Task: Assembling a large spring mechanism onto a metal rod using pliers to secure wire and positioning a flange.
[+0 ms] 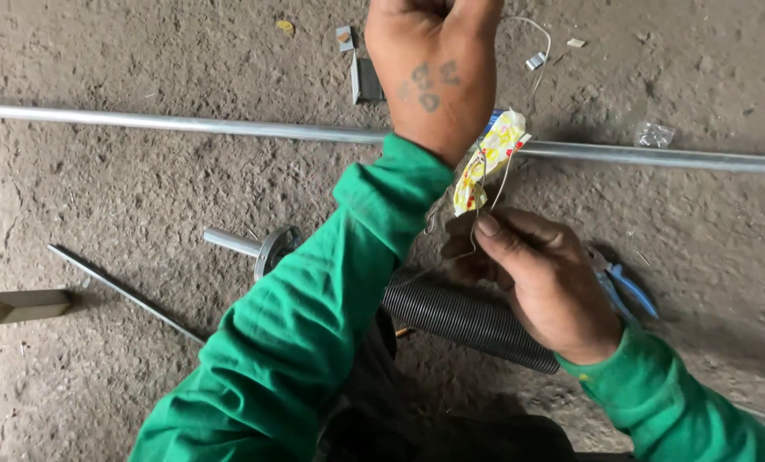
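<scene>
My left hand (432,73) reaches far forward to the top edge of the view, back of the hand up, its fingers curled and partly cut off. A thin pale wire (543,43) loops out from its right side and runs down to my right hand (532,278), which pinches the wire between thumb and fingers. Under my right hand lies a black ribbed coil (459,318) on a steel shaft with a round flange (273,248). Both arms wear green sleeves.
A long steel pipe (186,126) crosses the rough concrete floor. A yellow wrapper (491,156) lies on it. Blue-handled pliers (629,289) rest right of my right hand. A thin rod (126,295), a wooden piece (19,306), metal scraps (364,81) and a small plastic bag (654,134) lie about.
</scene>
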